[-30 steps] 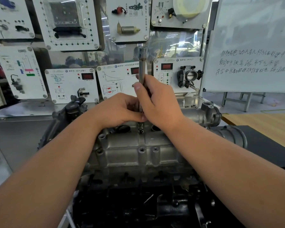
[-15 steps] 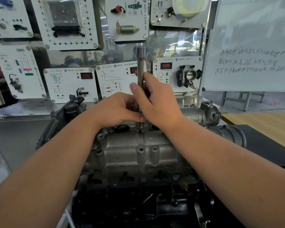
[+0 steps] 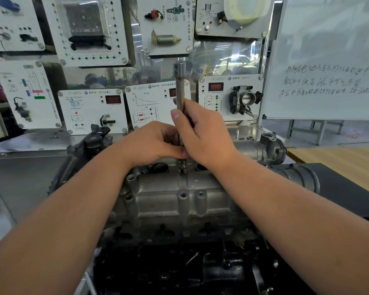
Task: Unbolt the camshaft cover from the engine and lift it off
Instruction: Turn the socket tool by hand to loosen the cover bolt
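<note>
A grey cast camshaft cover (image 3: 168,194) lies across the top of the dark engine (image 3: 179,262) in front of me. A long metal extension bar (image 3: 180,86) stands upright over a bolt (image 3: 182,169) at the cover's far edge. My right hand (image 3: 202,135) grips the bar's middle, thumb up along the shaft. My left hand (image 3: 156,141) pinches the bar's lower end just above the bolt. Empty bolt holes (image 3: 182,195) show on the cover's near face.
Behind the engine stands a wall of white training panels (image 3: 92,109) with a throttle body (image 3: 244,101). A whiteboard (image 3: 328,60) with handwriting is at the right. A black intake pipe (image 3: 303,177) juts out right of the cover, beside a wooden tabletop (image 3: 349,158).
The bar and both hands stay over the same bolt. My right hand's fingers have shifted slightly on the shaft, as in turning it.
</note>
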A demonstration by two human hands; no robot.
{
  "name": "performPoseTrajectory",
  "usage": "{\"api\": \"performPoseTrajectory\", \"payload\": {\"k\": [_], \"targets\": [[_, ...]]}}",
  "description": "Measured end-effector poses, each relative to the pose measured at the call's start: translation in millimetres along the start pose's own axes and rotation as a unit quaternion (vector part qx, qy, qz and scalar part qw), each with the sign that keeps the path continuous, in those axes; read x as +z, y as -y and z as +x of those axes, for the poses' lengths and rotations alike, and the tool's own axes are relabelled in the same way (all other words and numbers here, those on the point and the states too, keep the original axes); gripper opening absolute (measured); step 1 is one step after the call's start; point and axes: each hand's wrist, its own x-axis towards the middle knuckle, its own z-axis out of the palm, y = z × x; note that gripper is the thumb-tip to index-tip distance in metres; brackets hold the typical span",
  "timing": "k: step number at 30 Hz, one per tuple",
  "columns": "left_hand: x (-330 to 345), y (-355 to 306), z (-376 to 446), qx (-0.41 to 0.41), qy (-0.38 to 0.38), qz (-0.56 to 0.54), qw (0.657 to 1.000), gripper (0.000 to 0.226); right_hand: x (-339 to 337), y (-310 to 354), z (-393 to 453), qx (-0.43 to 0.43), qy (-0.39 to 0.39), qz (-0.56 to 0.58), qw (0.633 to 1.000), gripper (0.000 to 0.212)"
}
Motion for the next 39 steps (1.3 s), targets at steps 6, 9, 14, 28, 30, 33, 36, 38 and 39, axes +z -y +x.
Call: {"api": "performPoseTrajectory", "payload": {"k": [6,9,14,28,30,33,36,38,39], "targets": [[0.9,-3.9,0.1,-0.006,0.004,0.013,1.0,0.046,1.1,2.0,0.1,0.006,-0.004,-0.001,1.0,0.026],[0.7,-4.5,-0.8,-0.006,0.021,0.004,1.0,0.012,2.9,1.4,-0.4,0.009,-0.001,0.011,1.0,0.028],[-0.8,-2.3,-1.4,0.0,0.03,0.006,1.0,0.025,2.9,-0.5,-0.5,0.011,0.012,0.014,1.0,0.02],[0.0,-5.3,-1.8,-0.009,0.037,-0.004,0.999,0.017,1.4,0.2,-0.3,-0.003,0.012,-0.004,1.0,0.022],[-1.0,-3.5,-1.8,-0.007,0.031,0.0,0.999,0.02,0.9,-0.6,0.2,-0.014,0.01,-0.007,1.0,0.022],[-1.2,-5.7,-2.7,-0.011,0.018,0.003,1.0,0.017,0.6,-0.5,-0.4,-0.017,0.007,-0.008,1.0,0.018],[0.6,-5.9,-2.4,-0.008,0.013,0.01,1.0,0.026,0.8,-0.1,0.0,-0.015,-0.005,-0.015,1.0,0.03],[0.7,-3.5,-0.8,-0.015,0.004,0.014,1.0,0.032,1.0,0.3,0.1,-0.024,-0.009,-0.02,0.999,0.016],[0.7,-2.6,-0.4,-0.019,0.0,0.015,1.0,0.031,1.1,-0.3,0.4,-0.021,-0.012,-0.017,1.0,0.018]]}}
